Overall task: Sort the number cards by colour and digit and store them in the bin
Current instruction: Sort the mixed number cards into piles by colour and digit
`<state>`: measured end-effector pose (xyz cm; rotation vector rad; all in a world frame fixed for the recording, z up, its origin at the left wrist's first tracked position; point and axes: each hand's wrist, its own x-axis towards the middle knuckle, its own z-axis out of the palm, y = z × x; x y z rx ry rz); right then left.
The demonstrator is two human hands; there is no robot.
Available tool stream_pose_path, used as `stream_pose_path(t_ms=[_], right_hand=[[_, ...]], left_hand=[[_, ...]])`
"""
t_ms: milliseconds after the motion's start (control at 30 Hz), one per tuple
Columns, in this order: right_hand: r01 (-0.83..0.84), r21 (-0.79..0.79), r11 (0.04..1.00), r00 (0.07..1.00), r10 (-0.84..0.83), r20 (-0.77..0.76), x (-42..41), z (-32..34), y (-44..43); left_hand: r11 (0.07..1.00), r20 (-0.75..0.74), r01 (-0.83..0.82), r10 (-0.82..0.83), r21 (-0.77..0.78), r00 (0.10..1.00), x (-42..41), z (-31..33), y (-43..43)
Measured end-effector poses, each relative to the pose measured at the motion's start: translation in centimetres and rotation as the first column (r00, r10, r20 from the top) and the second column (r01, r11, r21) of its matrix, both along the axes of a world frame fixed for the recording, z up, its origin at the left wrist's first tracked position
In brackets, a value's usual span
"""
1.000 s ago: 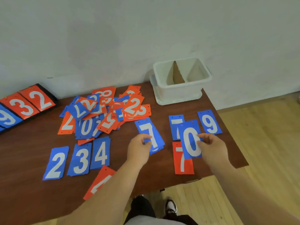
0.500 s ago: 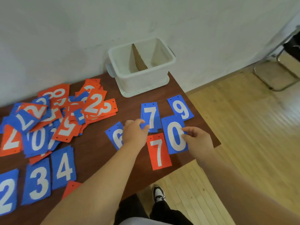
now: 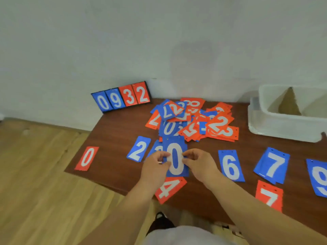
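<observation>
Head view of a person sorting number cards on a brown table (image 3: 113, 131). At the centre of the frame a blue 0 card (image 3: 175, 158) is pinched by both hands. The left hand (image 3: 155, 167) grips its left edge between thumb and fingers, and the right hand (image 3: 200, 165) grips its right edge. The card's long axis runs from the bottom of the frame toward the top, with the digit upright to the viewer. Its lower end overlaps a red 4 card (image 3: 170, 189), and it hides most of another blue card whose digit cannot be read. To the left lie a blue 2 card (image 3: 138, 151) and, well apart near the table's left edge, a red 0 card (image 3: 87, 158). To the right a blue 6 card (image 3: 231, 166), a blue 7 card (image 3: 272, 165) and a blue 9 card (image 3: 318, 179) form a row, with a red 7 card (image 3: 269, 196) below the blue 7. A mixed pile (image 3: 192, 121) lies just above the hands, and a scoreboard (image 3: 122, 97) reading 0932 stands at the wall in the upper left. The bin (image 3: 286, 124), fitted with a cardboard divider, stands at the right edge, well apart from the hands. Judging from the ascending blue row, the held card belongs on the bare wood left of the blue 2. That spot is on the left hand's side, so the left hand is nearer. The card's long axis already runs roughly parallel to its neighbours, so little turning seems needed.
</observation>
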<state>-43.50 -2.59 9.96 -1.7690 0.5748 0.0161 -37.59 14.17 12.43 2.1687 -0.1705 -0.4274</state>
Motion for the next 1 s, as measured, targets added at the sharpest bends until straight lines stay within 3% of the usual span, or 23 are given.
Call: stream_pose_path(t_ms=[200, 400, 600, 800, 900, 1000], right_hand=[[-0.136, -0.035, 0.99, 0.99, 0.135, -0.045, 6.7, -0.5, 7.3], [-0.097, -0.112, 0.989, 0.991, 0.086, -0.101, 14.6, -3.5, 16.0], [-0.036, -0.17, 0.985, 0.967, -0.009, -0.256, 21.4, -4.8, 22.7], [-0.03, -0.333, 0.942, 0.941, -0.086, -0.328, 26.4, -6.1, 24.4], [-0.066, -0.437, 0.897, 0.922, -0.112, -0.37, 28.4, -6.8, 24.5], [-0.08, -0.507, 0.858, 0.897, -0.159, -0.411, 29.4, -7.2, 24.6]], left_hand=[[0.993, 0.005, -0.116, 0.117, -0.034, 0.993, 5.4, -1.3, 8.7], [0.992, -0.002, -0.126, 0.126, 0.017, 0.992, 16.5, -4.0, 19.7], [0.978, 0.005, -0.206, 0.206, 0.047, 0.979, 31.2, -5.6, 29.7], [0.981, 0.021, -0.03, 0.026, 0.193, 0.999, 40.9, -10.7, 31.3], [0.958, -0.022, 0.09, -0.087, 0.274, 0.996, 42.3, -13.8, 31.5], [0.916, 0.028, 0.125, -0.147, 0.381, 0.989, 42.2, -14.5, 31.4]])
